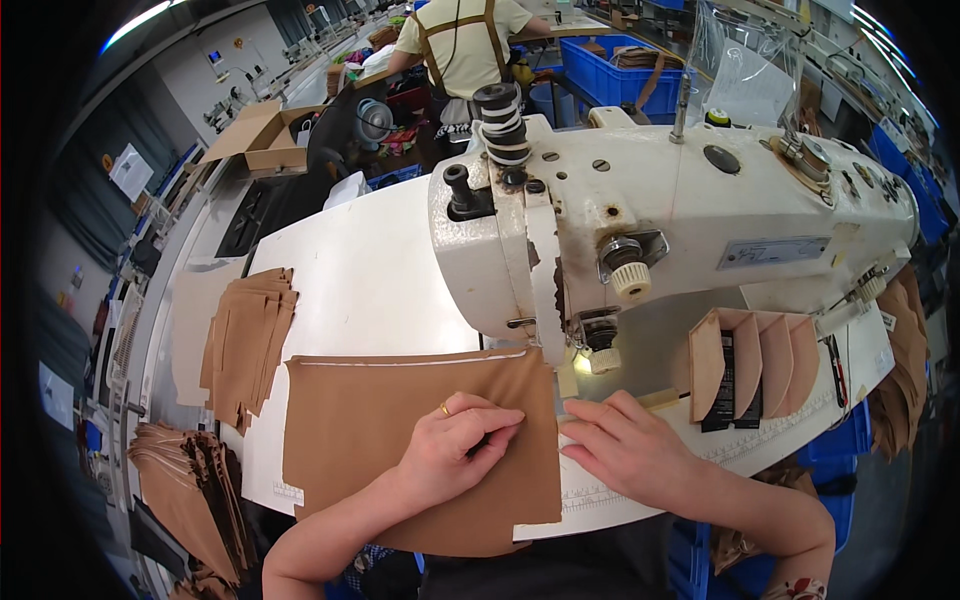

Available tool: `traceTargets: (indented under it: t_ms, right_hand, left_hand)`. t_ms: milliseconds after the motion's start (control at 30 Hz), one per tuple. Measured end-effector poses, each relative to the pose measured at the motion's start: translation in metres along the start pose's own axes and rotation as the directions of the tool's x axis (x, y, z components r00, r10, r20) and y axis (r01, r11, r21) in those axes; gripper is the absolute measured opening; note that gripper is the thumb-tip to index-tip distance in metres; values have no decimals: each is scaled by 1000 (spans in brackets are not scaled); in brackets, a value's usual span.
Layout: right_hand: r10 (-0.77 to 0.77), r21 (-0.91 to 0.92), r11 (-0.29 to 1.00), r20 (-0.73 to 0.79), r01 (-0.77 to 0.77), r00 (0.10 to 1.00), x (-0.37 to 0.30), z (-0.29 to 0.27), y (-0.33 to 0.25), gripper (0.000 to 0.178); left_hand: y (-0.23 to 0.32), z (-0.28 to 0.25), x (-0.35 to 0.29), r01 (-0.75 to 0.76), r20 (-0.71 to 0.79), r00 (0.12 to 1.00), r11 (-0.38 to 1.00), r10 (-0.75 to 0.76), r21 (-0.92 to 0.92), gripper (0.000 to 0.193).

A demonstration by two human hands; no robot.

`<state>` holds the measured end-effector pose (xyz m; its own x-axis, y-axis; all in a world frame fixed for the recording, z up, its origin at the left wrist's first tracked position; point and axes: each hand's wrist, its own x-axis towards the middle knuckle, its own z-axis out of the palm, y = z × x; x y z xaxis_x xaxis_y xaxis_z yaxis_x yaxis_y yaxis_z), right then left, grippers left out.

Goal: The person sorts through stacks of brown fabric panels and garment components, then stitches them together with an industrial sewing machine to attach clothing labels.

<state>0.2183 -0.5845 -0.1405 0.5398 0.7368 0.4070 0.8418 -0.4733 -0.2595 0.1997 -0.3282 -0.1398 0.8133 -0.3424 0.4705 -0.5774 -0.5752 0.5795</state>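
Observation:
A brown fabric panel [370,420] lies on the white sewing table, with a pale strip along its far edge. That edge's right end reaches under the head of a white sewing machine [480,250]. My left hand [460,440] rests on the panel, thumb and forefinger pinched together on the cloth near its right side. Beside the panel's right edge is my right hand [635,450], its bent fingers slightly apart and the tips close to the edge. I see nothing held in it. The needle area is partly hidden by the machine head.
Brown pieces [250,340] are stacked left of the panel, and a thicker brown bundle [190,490] hangs lower left. A divided holder [755,365] stands right of the machine. Blue bins [625,75] lie beyond. Another person [460,45] works ahead, back turned.

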Motion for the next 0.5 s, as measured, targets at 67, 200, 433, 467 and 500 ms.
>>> traceTargets:
  t_ms: [67,200,433,467,500]
  right_hand:
    - [25,16,1000,13,-25,1000,0,-3,-2,30]
    - [43,70,997,-32,-40,999,-4,-7,-11,29]
    - [531,666,209,537,-716,655,2,-24,-15,25]
    - [444,734,18,603,-679,663,4,-24,-7,36]
    - [448,738,16,598,-674,665,5,-21,-5,36]
  left_hand:
    - [6,-3,4,-36,20,999,998,35,44,33]
    - [12,-4,3,-143,107,987,957,120,253,38]
    - [8,-4,0,-21,79,997,988,9,153,27]
    - [4,-3,-3,53,18,998,998,-53,23,25]
    - [1,-2,-7,118,-34,992,987,-123,-112,24]
